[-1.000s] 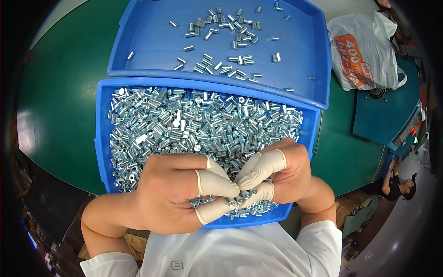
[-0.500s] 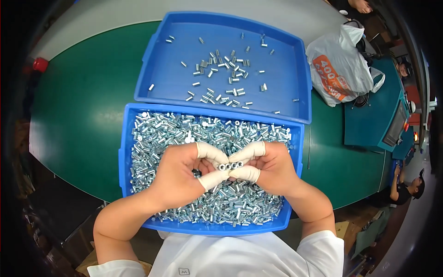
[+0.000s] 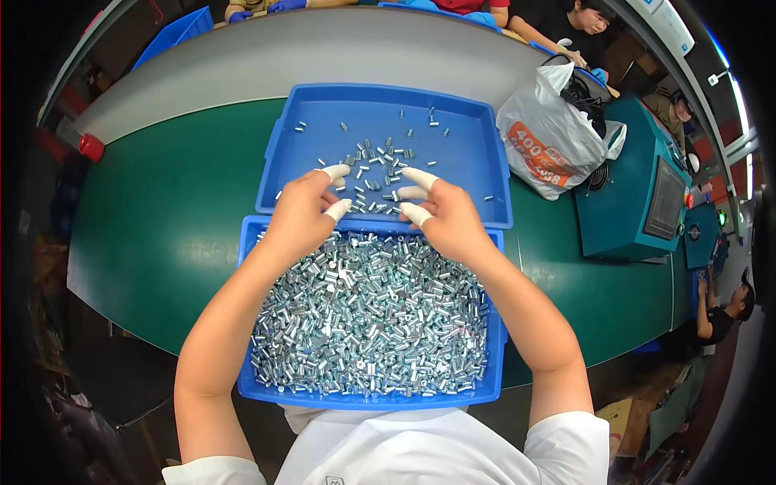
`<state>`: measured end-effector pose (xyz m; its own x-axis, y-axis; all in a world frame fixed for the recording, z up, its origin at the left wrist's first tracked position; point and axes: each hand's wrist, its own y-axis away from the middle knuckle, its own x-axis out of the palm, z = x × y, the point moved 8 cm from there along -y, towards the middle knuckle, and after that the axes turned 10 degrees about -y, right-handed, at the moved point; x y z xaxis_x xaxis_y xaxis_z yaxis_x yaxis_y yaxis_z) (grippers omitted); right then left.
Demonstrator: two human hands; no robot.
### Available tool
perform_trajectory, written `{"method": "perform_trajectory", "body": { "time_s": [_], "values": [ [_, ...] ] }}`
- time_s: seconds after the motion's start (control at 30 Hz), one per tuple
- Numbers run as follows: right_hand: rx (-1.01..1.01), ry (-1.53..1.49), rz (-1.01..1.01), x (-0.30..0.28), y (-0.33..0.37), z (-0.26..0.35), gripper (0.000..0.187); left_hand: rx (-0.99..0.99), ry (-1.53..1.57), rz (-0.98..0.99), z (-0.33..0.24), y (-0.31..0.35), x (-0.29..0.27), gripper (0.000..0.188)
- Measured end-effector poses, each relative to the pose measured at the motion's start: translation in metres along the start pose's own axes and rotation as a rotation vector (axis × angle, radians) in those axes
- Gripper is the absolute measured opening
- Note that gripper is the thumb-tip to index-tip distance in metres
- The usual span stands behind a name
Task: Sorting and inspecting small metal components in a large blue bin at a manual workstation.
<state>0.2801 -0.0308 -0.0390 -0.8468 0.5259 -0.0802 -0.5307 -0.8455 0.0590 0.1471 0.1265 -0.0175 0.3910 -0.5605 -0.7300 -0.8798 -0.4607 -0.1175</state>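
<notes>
In the head view, a near blue tray (image 3: 267, 394) sits on the green tabletop (image 3: 162, 234) right in front of the person, heaped with small silvery metal sleeves (image 3: 372, 323). It serves here as the landmark. Touching its far rim lies a far blue tray (image 3: 469, 137), whose floor carries only a thin scatter of loose sleeves (image 3: 376, 153), most of them gathered toward the edge next to the near tray.

Both forearms reach across the near tray from its near edge. The left hand (image 3: 299, 217) hovers over the far-left corner of the near tray, where the two trays meet; its fingers (image 3: 335, 171), capped in white finger cots, are spread and point out over the far tray. I cannot tell whether anything sits between them. The right hand (image 3: 444, 214) hangs over the far-right part of the near tray's rim, its fingers (image 3: 420, 178) also in white cots, fanned apart and aimed toward the left hand, with no sleeve visibly pinched. The two sets of fingertips are near each other but apart, above the scattered sleeves.

To the right of the near tray and farther back, a white plastic bag (image 3: 550, 137) with an orange patch rests on the tabletop beside a teal machine (image 3: 638, 202). Beyond the far tray, other people's hands in blue gloves (image 3: 259, 8) show at the far edge.
</notes>
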Motion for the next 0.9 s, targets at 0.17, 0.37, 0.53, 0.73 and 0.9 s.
{"method": "perform_trajectory", "body": {
  "time_s": [0.17,0.37,0.53,0.73,0.9],
  "values": [
    [0.049,0.269,0.046,-0.014,0.06,0.015,0.027,0.177,-0.132,0.006,-0.023,0.063,-0.026,0.034],
    [-0.202,0.545,0.346,0.023,0.108,0.045,0.032,0.167,-0.294,0.151,-0.042,0.118,-0.035,0.042],
    [-0.295,0.681,0.413,0.049,0.121,0.052,0.04,0.205,-0.283,0.188,-0.052,0.139,-0.026,0.049],
    [-0.153,0.788,0.49,0.066,0.133,0.05,0.048,0.167,-0.243,0.447,-0.05,0.15,0.001,0.053],
    [-0.232,0.775,0.373,0.069,0.138,0.051,0.049,0.166,-0.241,0.35,-0.052,0.148,0.002,0.054]
  ]
}}
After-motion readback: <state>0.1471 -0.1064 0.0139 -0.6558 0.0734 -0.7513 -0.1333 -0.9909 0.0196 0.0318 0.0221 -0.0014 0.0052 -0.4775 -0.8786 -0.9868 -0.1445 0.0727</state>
